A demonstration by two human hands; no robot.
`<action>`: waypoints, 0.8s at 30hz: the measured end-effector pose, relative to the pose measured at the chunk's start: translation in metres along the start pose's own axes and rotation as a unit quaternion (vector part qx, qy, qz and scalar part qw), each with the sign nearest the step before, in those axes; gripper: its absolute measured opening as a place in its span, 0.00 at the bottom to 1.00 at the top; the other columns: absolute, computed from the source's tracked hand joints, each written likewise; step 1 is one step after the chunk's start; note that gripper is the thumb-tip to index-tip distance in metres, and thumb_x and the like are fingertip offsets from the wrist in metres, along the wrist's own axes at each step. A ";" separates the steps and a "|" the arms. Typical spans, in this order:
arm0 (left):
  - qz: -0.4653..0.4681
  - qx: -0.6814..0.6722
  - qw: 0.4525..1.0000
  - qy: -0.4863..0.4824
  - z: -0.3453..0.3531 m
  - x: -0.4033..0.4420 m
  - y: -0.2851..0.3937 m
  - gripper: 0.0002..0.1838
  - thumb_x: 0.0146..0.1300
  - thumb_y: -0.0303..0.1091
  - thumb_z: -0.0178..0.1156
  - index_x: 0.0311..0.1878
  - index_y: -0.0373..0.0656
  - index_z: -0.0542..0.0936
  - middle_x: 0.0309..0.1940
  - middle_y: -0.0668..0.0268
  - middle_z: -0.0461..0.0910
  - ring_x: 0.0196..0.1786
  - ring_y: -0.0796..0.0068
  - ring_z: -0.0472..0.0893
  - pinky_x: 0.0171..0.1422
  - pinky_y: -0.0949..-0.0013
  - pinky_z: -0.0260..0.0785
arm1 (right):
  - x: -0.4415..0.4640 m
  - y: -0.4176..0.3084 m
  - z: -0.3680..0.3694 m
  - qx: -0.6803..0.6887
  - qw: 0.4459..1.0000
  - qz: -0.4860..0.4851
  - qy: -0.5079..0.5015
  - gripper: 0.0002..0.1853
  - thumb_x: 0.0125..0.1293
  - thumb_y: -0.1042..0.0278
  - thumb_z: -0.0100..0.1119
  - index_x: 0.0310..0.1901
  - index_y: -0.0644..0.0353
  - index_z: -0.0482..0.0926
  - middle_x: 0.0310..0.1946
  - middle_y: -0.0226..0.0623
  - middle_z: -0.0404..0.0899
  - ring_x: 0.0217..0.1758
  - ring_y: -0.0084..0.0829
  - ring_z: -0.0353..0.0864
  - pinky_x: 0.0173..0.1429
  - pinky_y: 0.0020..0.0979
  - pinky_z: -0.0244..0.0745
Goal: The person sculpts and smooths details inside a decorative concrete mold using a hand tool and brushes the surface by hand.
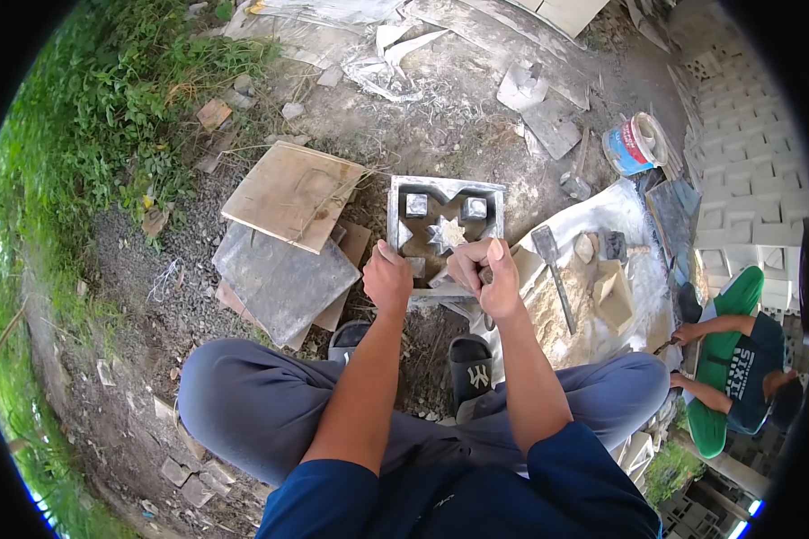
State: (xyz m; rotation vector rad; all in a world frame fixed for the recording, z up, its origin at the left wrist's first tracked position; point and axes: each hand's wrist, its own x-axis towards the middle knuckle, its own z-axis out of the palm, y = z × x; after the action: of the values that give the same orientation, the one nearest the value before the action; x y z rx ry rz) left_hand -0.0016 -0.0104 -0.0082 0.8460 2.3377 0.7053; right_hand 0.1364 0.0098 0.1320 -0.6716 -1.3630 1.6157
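Observation:
On the ground before me lies a square grey mould with raised blocks in its corners and a star-shaped piece in the middle. My left hand is closed at the mould's near left corner, its fingers against the side wall. Over the near right part of the mould, my right hand is curled into a fist. A dark bit shows between its fingers and below it, too little to name. The fist hides part of the mould's near wall.
Right of the mould, a white sheet carries sandy powder, a flat dark tool and a box-like scoop. A paint bucket stands beyond. Boards are stacked left. A co-worker crouches at far right beside stacked blocks.

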 end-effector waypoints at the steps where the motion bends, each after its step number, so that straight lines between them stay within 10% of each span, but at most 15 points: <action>1: 0.019 0.001 1.000 -0.004 0.000 0.000 -0.002 0.27 0.79 0.49 0.39 0.45 0.38 0.83 0.39 0.42 0.85 0.44 0.35 0.84 0.49 0.38 0.75 | -0.002 0.002 0.001 0.003 1.000 0.004 0.000 0.41 0.79 0.33 0.38 0.13 0.59 0.55 0.10 0.26 0.52 0.16 0.22 0.52 0.24 0.30 0.45; 24: 0.049 0.038 0.998 -0.004 0.000 -0.001 0.011 0.29 0.80 0.47 0.37 0.42 0.36 0.84 0.37 0.39 0.85 0.43 0.31 0.83 0.50 0.38 0.77 | 0.019 0.000 -0.001 -0.017 0.999 -0.036 -0.017 0.41 0.79 0.34 0.42 0.14 0.58 0.57 0.12 0.27 0.55 0.18 0.22 0.52 0.25 0.30 0.45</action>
State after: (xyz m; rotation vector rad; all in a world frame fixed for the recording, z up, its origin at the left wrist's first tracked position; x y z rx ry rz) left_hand 0.0039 -0.0037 -0.0008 1.0012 2.3407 0.6558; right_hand 0.1292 0.0269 0.1345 -0.6106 -1.4265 1.5551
